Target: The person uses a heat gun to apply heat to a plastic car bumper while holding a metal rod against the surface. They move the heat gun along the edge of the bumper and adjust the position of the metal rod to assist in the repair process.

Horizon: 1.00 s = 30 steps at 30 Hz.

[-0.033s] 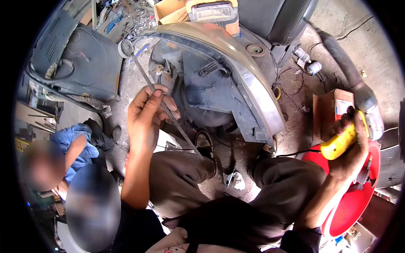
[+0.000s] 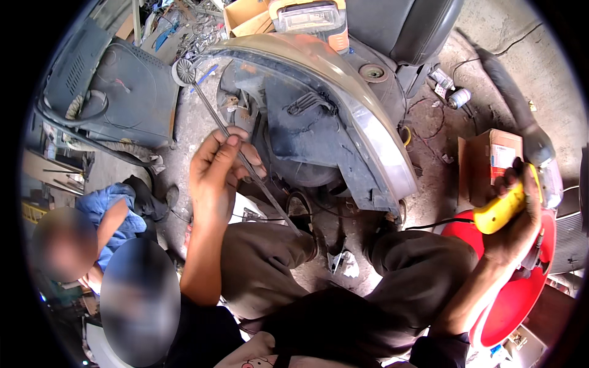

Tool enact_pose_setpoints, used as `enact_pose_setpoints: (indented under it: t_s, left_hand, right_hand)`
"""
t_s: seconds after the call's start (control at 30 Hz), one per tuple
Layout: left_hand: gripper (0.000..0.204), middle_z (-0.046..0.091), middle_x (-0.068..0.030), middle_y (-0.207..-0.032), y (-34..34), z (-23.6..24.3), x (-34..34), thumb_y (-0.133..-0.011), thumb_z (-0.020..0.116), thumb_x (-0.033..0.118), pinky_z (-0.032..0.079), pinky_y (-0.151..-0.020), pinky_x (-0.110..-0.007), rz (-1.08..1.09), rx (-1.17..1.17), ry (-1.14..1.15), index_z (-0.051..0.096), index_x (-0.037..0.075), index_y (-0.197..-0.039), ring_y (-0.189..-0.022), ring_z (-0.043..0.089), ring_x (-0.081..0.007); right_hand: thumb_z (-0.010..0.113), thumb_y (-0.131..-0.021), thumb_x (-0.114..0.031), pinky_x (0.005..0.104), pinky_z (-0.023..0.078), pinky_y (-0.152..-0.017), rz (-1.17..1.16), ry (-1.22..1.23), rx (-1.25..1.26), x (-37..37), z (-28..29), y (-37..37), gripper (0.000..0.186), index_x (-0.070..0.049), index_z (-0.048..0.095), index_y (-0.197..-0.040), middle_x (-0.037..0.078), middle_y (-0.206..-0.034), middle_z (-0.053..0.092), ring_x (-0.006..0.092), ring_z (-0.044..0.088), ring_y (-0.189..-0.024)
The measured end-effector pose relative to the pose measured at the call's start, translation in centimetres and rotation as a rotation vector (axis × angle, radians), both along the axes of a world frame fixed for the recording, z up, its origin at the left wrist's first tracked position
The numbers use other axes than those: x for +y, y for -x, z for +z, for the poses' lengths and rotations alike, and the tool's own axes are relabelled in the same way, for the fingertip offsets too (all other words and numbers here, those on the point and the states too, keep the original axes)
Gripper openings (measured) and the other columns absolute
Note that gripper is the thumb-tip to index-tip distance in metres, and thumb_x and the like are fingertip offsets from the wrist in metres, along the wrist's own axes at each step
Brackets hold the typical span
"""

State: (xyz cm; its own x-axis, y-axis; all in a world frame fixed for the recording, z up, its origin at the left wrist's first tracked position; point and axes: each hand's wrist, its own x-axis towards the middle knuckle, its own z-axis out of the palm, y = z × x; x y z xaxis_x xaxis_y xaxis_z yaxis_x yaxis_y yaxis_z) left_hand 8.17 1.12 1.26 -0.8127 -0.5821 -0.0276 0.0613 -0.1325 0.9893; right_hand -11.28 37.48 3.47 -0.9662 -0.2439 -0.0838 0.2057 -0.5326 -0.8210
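Upright between thumb and fingers, my left hand [image 2: 216, 156] grips a thin metal rod [image 2: 212, 110]. A round, ribbed disc [image 2: 183, 72] sits at the rod's upper end, and its lower end comes down by my left knee. My right hand [image 2: 516, 214] is wrapped round the handle of a yellow corded tool [image 2: 496, 213]; a black cable runs from the handle's bottom. The tool's front part is blurred, so its kind is unclear. Ahead of my knees lies a large car headlight [image 2: 307, 129], its dark back facing me and its yellowed lens curving along the far right side. Neither hand touches it.
A red tub [image 2: 506, 313] stands at my right, with an open cardboard box [image 2: 485, 162] beyond it. Grey metal cabinets [image 2: 132, 92] stand at the far left. An orange-grey case [image 2: 313, 18] is behind the headlight. Another person [image 2: 113, 208] is at my left.
The view has shifted very slightly, so things sit a little further right. Both hands keep their holds.
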Motion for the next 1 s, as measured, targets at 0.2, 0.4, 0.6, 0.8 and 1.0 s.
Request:
enact_pose_setpoints:
  t_s: [0.2, 0.4, 0.6, 0.8, 1.0]
  left_hand:
    - [0.025, 0.063, -0.0128, -0.079, 1.6, -1.1, 0.4, -0.106, 0.050, 0.019, 0.053, -0.066, -0.031, -0.007, -0.081, -0.007, 0.058, -0.003, -0.113, -0.067, 0.064, -0.0219]
    - [0.024, 0.064, -0.0139, -0.085, 2.4, -1.4, 0.8, -0.107, 0.046, 0.016, 0.053, -0.066, -0.031, -0.048, -0.079, 0.013, 0.057, -0.003, -0.116, -0.068, 0.064, -0.0207]
    - [0.028, 0.068, -0.0159, -0.089, 3.5, -1.8, 0.3, -0.107, 0.050, 0.021, 0.056, -0.066, -0.031, -0.052, -0.083, -0.073, 0.058, -0.004, -0.120, -0.073, 0.067, -0.0219]
    - [0.031, 0.071, -0.0192, -0.097, 4.2, -2.0, 0.0, -0.106, 0.053, 0.022, 0.056, -0.067, -0.030, -0.072, -0.144, -0.109, 0.057, -0.004, -0.122, -0.074, 0.070, -0.0231]
    - [0.031, 0.069, -0.0274, -0.115, 3.9, -1.6, 0.7, -0.106, 0.052, 0.020, 0.060, -0.071, -0.035, -0.071, -0.131, -0.148, 0.057, -0.005, -0.124, -0.077, 0.072, -0.0264]
  right_hand:
    - [0.055, -0.105, -0.019, 0.0276, 0.045, -0.074, -0.166, 0.087, -0.001, 4.5, -1.8, 3.0, 0.024, 0.000, 0.052, -0.119, 0.002, -0.089, 0.051, 0.0117, 0.050, -0.079]
    - [0.051, -0.107, -0.017, 0.0241, 0.040, -0.068, -0.018, 0.025, 0.004, 3.7, -2.3, 2.8, 0.025, 0.002, 0.051, -0.122, 0.002, -0.087, 0.046, 0.0100, 0.043, -0.073]
    - [0.076, -0.086, -0.026, 0.0268, 0.044, -0.046, -0.041, -0.341, -0.062, -4.1, -0.9, -1.7, 0.055, 0.010, 0.052, -0.120, 0.010, -0.079, 0.057, 0.0151, 0.051, -0.054]
    - [0.083, -0.080, -0.027, 0.0263, 0.045, -0.046, 0.100, -0.467, 0.018, -6.0, -0.2, -2.8, 0.058, 0.011, 0.055, -0.115, 0.011, -0.075, 0.057, 0.0160, 0.054, -0.052]
    - [0.082, -0.079, -0.024, 0.0273, 0.045, -0.046, 0.103, -0.540, 0.044, -7.0, -0.3, -3.0, 0.050, 0.008, 0.057, -0.108, 0.010, -0.067, 0.055, 0.0172, 0.053, -0.049]
